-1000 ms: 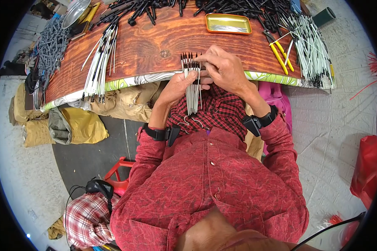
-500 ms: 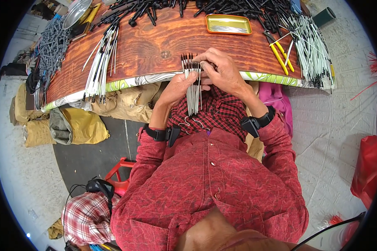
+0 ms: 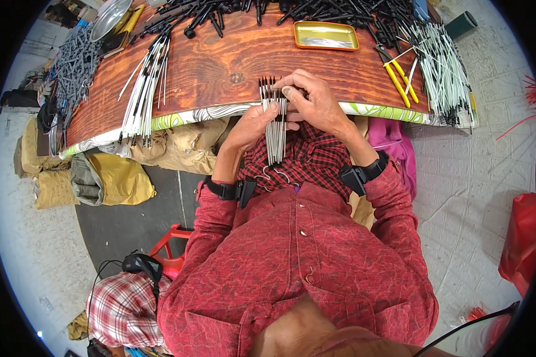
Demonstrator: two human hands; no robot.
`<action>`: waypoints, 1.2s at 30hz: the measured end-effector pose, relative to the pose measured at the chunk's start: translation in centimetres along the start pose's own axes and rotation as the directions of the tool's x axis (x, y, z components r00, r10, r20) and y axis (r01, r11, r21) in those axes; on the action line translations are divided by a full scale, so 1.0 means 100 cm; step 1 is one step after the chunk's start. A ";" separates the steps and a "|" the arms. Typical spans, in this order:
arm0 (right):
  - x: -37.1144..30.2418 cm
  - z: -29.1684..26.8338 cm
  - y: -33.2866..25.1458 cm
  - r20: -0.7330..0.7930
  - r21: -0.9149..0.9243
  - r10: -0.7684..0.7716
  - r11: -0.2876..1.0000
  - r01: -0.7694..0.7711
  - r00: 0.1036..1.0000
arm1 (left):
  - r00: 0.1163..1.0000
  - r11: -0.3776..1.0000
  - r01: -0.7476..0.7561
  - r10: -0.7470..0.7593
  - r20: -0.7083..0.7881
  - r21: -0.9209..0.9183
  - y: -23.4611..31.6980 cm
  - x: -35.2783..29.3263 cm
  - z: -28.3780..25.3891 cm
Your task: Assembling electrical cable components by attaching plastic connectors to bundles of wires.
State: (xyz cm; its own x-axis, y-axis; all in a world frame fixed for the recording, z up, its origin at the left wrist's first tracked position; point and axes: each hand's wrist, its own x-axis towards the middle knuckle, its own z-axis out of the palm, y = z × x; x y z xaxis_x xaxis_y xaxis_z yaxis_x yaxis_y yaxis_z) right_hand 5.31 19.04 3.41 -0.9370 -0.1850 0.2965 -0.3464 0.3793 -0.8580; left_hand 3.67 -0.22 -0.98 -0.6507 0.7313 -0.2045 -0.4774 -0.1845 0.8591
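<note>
Above my lap, just off the table's front edge, my left hand (image 3: 253, 126) is closed round a bundle of thin whitish rods (image 3: 275, 143). The thumb lies across their front. Dark tips (image 3: 267, 84) stick up above the fingers, pointing away from me. From the right, my right hand (image 3: 317, 102) reaches over the top of the bundle, its thumb and curled fingers closed at the upper ends of the rods. Its fingertips are partly hidden behind the rods and thumb.
On the wooden table (image 3: 214, 65) lie loose white rods (image 3: 144, 89) at left and a bigger pile (image 3: 446, 74) at right. Yellow-handled pliers (image 3: 399, 80), a shallow yellow tin (image 3: 326, 35), black parts (image 3: 345, 12) and grey parts (image 3: 76, 56) lie around. A red stool (image 3: 170, 247) stands lower left.
Both hands stay nearly in place on the bundle. The right thumb and fingers shift slightly at the dark tips, and fewer dark ends show between the hands.
</note>
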 end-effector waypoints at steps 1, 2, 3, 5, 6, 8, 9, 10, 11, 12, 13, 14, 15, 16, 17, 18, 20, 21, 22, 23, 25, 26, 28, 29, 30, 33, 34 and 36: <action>-0.001 0.000 0.001 -0.010 0.003 -0.001 1.000 0.001 1.000 | 1.000 1.000 -0.001 0.001 0.000 0.000 0.000 0.000 -0.001; -0.001 0.001 0.002 -0.009 0.003 -0.001 1.000 0.001 1.000 | 1.000 1.000 -0.006 0.006 0.011 0.011 0.000 0.000 -0.001; -0.001 0.002 0.004 -0.016 0.040 0.016 0.999 -0.015 1.000 | 1.000 1.000 -0.012 0.011 0.022 0.022 0.000 0.001 -0.002; -0.002 0.004 0.005 -0.028 0.112 0.050 0.993 -0.047 0.998 | 0.999 0.999 -0.017 0.016 0.033 0.034 0.000 0.001 -0.004; -0.002 0.004 0.006 -0.028 0.113 0.050 0.993 -0.047 0.998 | 0.999 1.000 -0.020 0.019 0.043 0.024 0.000 0.001 -0.005; -0.002 0.004 0.007 -0.024 0.126 0.051 0.991 -0.047 0.998 | 0.998 1.000 -0.023 0.023 0.062 0.003 -0.001 0.001 -0.006; -0.002 0.004 0.007 -0.022 0.132 0.051 0.990 -0.048 0.998 | 0.998 1.000 -0.022 0.022 0.062 0.003 -0.001 0.001 -0.006; -0.002 0.003 0.007 -0.023 0.132 0.052 0.990 -0.048 0.998 | 0.998 1.000 -0.019 0.019 0.061 -0.001 -0.001 0.001 -0.006; -0.001 0.003 0.005 -0.008 0.110 0.064 0.992 -0.062 0.998 | 0.998 1.000 -0.016 0.017 0.059 -0.006 -0.001 0.001 -0.007; -0.001 0.002 0.002 0.007 0.087 0.077 0.993 -0.077 0.997 | 0.998 1.000 -0.013 0.013 0.057 -0.011 -0.002 0.001 -0.007; -0.002 0.002 0.001 0.022 0.064 0.090 0.994 -0.091 0.996 | 0.998 1.000 -0.012 0.012 0.057 -0.011 -0.002 0.001 -0.007; -0.002 0.002 0.001 0.022 0.064 0.091 0.994 -0.092 0.996 | 0.998 1.000 -0.016 0.016 0.054 -0.013 -0.002 0.001 -0.006; -0.002 0.003 0.000 0.006 0.021 0.057 0.998 -0.057 0.998 | 0.999 1.000 -0.020 0.021 0.050 -0.015 -0.002 0.001 -0.006; -0.002 0.004 0.000 -0.009 -0.024 0.022 0.999 -0.022 1.000 | 0.999 1.000 -0.025 0.025 0.047 -0.016 -0.002 0.001 -0.006; -0.002 0.004 -0.001 -0.022 -0.069 -0.015 0.998 0.013 1.000 | 0.999 1.000 -0.024 0.025 0.047 -0.016 -0.002 0.001 -0.006; -0.002 0.004 0.000 -0.023 -0.069 -0.015 0.998 0.013 1.000 | 0.999 1.000 -0.019 0.020 0.047 -0.016 -0.002 0.001 -0.006; -0.002 0.004 0.002 -0.002 -0.030 0.006 1.000 -0.006 1.000 | 0.999 1.000 -0.009 0.009 0.046 -0.016 -0.001 0.001 -0.006; -0.002 0.004 0.003 0.009 -0.010 0.017 1.000 -0.016 1.000 | 0.999 1.000 -0.009 0.009 0.046 -0.016 0.000 0.001 -0.006; -0.002 0.004 0.003 0.008 -0.010 0.018 1.000 -0.017 1.000 | 0.999 1.000 -0.010 0.010 0.052 -0.012 0.000 0.001 -0.006; -0.003 0.005 0.004 -0.001 0.010 0.025 1.000 -0.025 1.000 | 0.998 1.000 -0.011 0.011 0.058 -0.009 0.001 0.001 -0.005; -0.003 0.007 0.005 -0.018 0.050 0.040 0.998 -0.039 0.999 | 0.998 1.000 -0.011 0.011 0.065 -0.006 0.001 0.001 -0.005; -0.003 0.007 0.004 -0.019 0.050 0.041 0.998 -0.040 0.999 | 0.998 1.000 -0.006 0.006 0.065 0.002 0.001 0.001 -0.006; -0.002 0.005 -0.002 -0.011 0.003 0.048 0.999 -0.048 0.999 | 0.998 1.000 0.003 -0.004 0.063 0.018 0.001 0.001 -0.007; -0.002 0.005 -0.004 -0.007 -0.021 0.051 0.998 -0.051 0.999 | 0.998 1.000 0.003 -0.004 0.062 0.018 0.000 0.001 -0.007; -0.001 0.006 -0.005 -0.006 -0.020 0.050 0.999 -0.050 0.999 | 0.998 1.000 -0.004 0.004 0.058 0.010 -0.002 0.001 -0.008; 0.000 0.006 -0.006 -0.045 -0.165 -0.126 0.979 0.117 0.991 | 0.998 1.000 -0.018 0.018 0.055 -0.002 -0.005 0.001 -0.010; 0.001 0.008 -0.006 -0.047 -0.166 -0.126 0.979 0.116 0.991 | 0.999 1.000 -0.019 0.018 0.042 0.015 -0.005 0.001 -0.011; 0.002 0.016 -0.002 -0.093 -0.176 -0.169 0.973 0.151 0.981 | 1.000 0.998 -0.019 0.018 0.016 0.053 -0.005 0.000 -0.012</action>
State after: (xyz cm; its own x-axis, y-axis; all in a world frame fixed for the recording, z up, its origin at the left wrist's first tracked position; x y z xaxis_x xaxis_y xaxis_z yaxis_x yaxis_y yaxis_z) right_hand 5.27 17.46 3.01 -0.8650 -0.1610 0.4753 -0.4866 0.5002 -0.7163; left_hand 3.17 -0.87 -1.92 -0.6492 0.7386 -0.1816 -0.4335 -0.1632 0.8863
